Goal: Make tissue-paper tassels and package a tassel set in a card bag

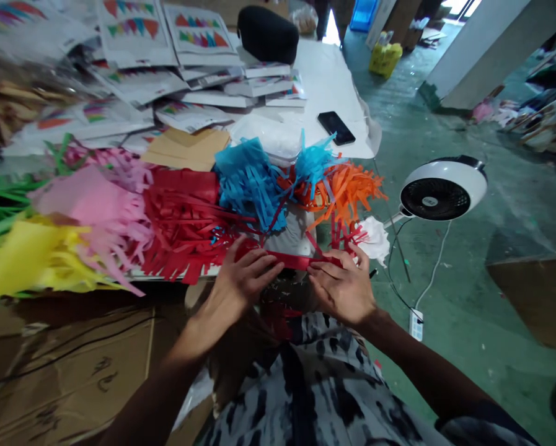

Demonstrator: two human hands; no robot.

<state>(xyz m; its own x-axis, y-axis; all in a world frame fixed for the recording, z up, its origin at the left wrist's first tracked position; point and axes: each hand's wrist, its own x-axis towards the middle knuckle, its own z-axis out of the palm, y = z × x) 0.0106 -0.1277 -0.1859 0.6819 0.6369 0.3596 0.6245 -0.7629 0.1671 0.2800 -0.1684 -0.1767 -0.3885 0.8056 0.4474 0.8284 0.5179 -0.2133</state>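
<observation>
Near the table's front edge, my left hand [244, 277] and my right hand [341, 282] grip a red fringed tissue-paper strip [292, 259] from both ends. The strip's smooth band is stretched between my fingers, and some of its red fringe shows beyond my right hand. Just left of my left hand lies a pile of red fringed paper [180, 226]. Blue fringed paper [252, 179] sits behind the strip, and orange fringed paper [352, 186] lies beyond my right hand. My fingertips are curled over the band, partly hidden.
Pink [94, 210] and yellow fringed paper [31, 254] lie at the left. Printed packets [136, 34], a black case [268, 34] and a phone [336, 127] are farther back. A fan [440, 189] stands at the right, its cable leading to a power strip [416, 324].
</observation>
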